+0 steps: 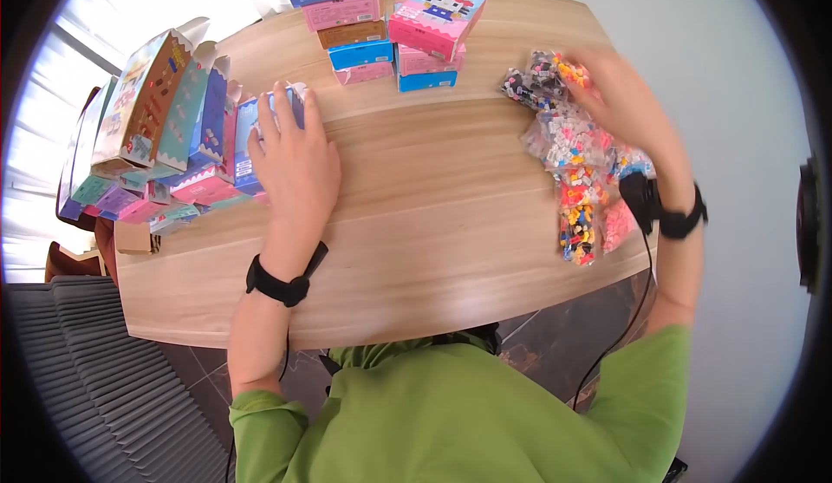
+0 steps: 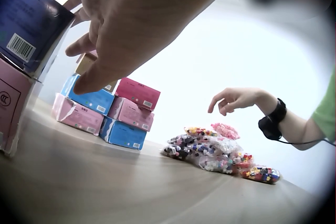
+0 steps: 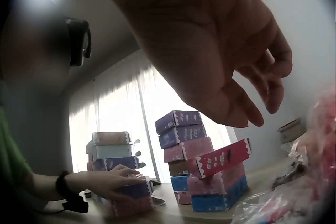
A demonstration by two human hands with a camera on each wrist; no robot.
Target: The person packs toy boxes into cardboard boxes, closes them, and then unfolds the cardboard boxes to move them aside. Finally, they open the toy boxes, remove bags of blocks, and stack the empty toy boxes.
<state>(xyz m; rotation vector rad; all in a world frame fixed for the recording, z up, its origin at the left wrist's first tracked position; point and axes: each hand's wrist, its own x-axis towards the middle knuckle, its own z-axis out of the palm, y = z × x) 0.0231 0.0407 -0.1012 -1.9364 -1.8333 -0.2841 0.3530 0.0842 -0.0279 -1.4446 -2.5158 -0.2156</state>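
Note:
My left hand (image 1: 295, 166) lies palm down with spread fingers over a blue box (image 1: 245, 149) at the left of the table; the left wrist view shows the hand (image 2: 126, 19) beside a dark blue box (image 2: 26, 24) stacked on a pink one (image 2: 11, 98). At the right, my right hand (image 1: 624, 106) hovers over a heap of clear bags of small coloured bricks (image 1: 572, 140). Its fingers bend loosely with nothing between them in the right wrist view (image 3: 210, 50), and the bags (image 3: 273, 205) lie below them.
A stack of blue, pink and brown boxes (image 1: 351, 39) stands at the far middle, with a tilted pink box (image 1: 439, 16) on top of its neighbours. More boxes (image 1: 143, 106), some with raised flaps, crowd the left edge. A cable (image 1: 637, 296) hangs from the right wrist camera.

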